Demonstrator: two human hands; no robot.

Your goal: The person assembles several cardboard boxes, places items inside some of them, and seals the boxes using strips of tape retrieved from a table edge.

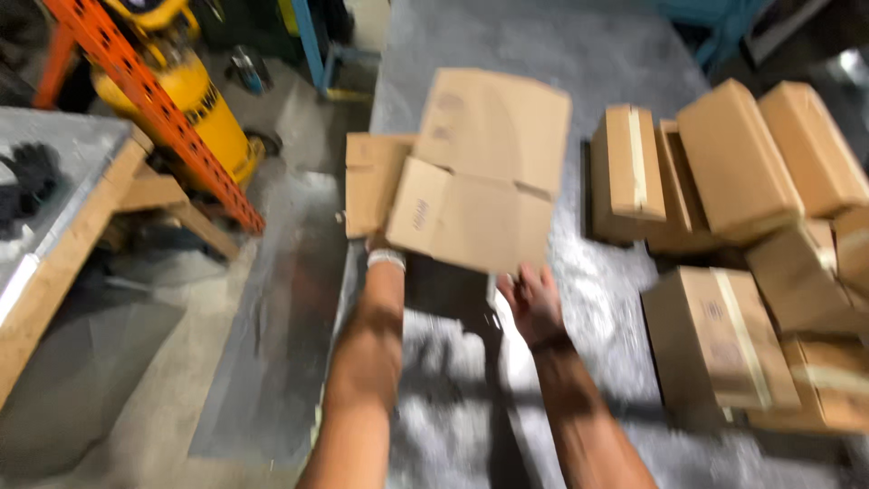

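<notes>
An open, unsealed cardboard box point(480, 172) with loose flaps is held up over a grey metal table point(597, 299). My left hand point(378, 244) is mostly hidden behind the box's lower left flap and grips it from below; a white band sits on that wrist. My right hand point(532, 294) is just under the box's lower right edge, fingers spread, touching or nearly touching it. The picture is blurred by motion.
Several taped cardboard boxes point(715, 335) are stacked at the table's right side. A yellow tank point(195, 100) stands behind an orange rack leg point(154, 109) at the upper left. A wooden bench point(63, 244) is at left, over concrete floor.
</notes>
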